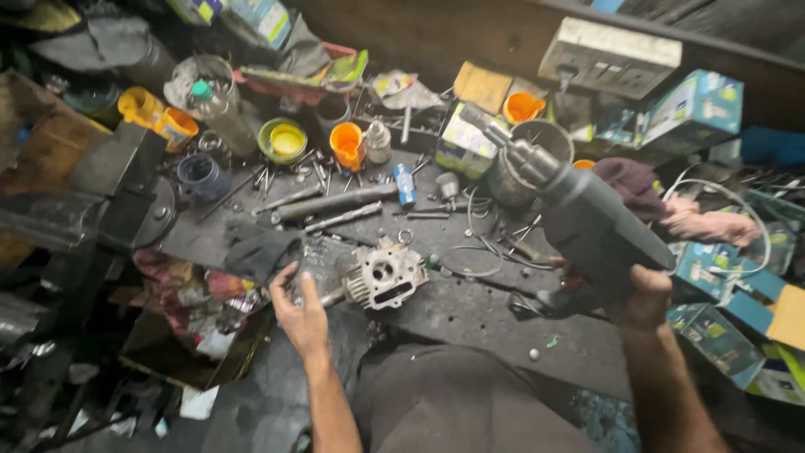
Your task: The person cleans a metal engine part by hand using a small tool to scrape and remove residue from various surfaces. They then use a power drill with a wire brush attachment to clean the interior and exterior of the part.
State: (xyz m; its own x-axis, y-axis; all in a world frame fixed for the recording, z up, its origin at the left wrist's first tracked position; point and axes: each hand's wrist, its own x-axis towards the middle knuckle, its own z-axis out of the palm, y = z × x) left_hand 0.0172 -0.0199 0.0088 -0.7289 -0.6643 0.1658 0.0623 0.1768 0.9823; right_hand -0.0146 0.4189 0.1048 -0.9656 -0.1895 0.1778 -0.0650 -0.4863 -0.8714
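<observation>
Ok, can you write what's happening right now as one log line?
left hand: open, beside finned grey metal engine part | right hand: gripping big dark grey power drill, raised over cluttered black workbench

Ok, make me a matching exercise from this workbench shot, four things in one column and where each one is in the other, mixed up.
Things:
1. power drill
2. engine cylinder head
3. bench vise
4. orange cup

Places:
A. clamped at the bench's left edge
B. on the bench just beside the left hand
C. held up in the right hand
D. standing among tools at the back of the bench, near a green-rimmed yellow lid

Pairs: 1-C, 2-B, 3-A, 4-D
</observation>
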